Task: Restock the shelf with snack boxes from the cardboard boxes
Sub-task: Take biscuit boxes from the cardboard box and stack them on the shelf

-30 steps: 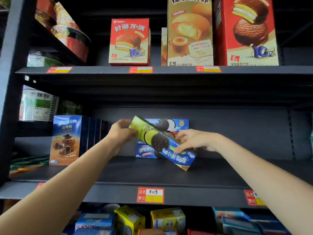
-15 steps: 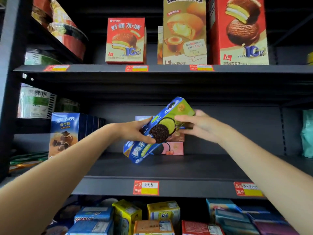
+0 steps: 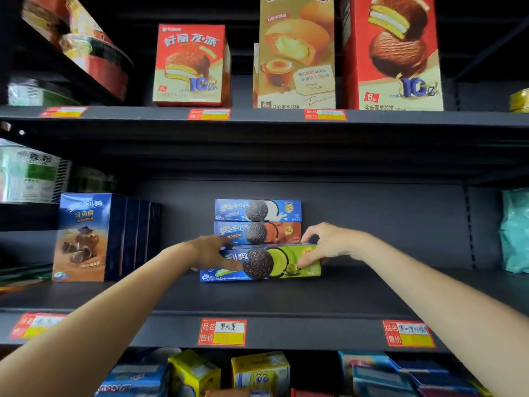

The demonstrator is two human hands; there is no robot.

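Between both hands' fingers [image 3: 307, 260] — seemingly gripped — green box [image 3: 286, 260].

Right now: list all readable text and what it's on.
"好丽友·派", "10亿": small red pie box
"6", "10亿": big red pie box
"6": tan cake box
"奥利奥": top cookie box
"可可脆": tall blue box
"品名", "售价", "奥利奥": middle price tag
Other tags and fine print: too blurred.

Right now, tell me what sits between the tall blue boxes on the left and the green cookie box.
Nothing: the head view shows bare dark shelf between the tall blue boxes and the green cookie box, crossed only by the left hand.
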